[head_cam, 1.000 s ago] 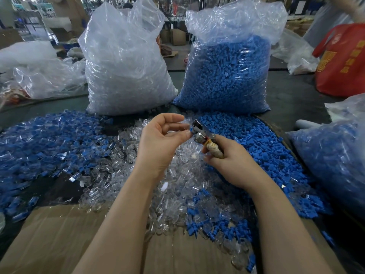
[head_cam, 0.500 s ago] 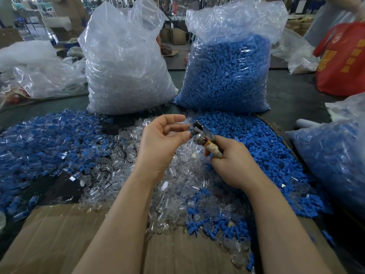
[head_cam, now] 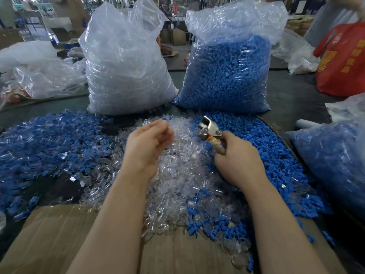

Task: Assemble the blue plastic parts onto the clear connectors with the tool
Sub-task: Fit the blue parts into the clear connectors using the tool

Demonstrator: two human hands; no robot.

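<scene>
Head view, first question: how many hands, and what are they doing?

— Two. The right hand (head_cam: 240, 159) grips one tool (head_cam: 210, 133), its fingers curled round the taped handle and the metal head pointing up and away. The left hand (head_cam: 147, 144) hangs just left of the tool, blurred, fingers loosely bent; I cannot tell whether it holds a small piece.

— Where are the parts?

— Loose clear connectors (head_cam: 177, 175) are heaped on the counter (head_cam: 296, 99) under and between both hands. Blue parts (head_cam: 262, 155) are piled right of the right hand. A mixed blue-and-clear pile (head_cam: 49, 139) lies left of the left hand.

— Bags?

— Two stand beyond the hands: one clear-filled bag (head_cam: 126, 66), one blue-filled bag (head_cam: 227, 76). A third bag (head_cam: 333, 161) lies far right. Cardboard (head_cam: 59, 234) sits under the forearms.
</scene>
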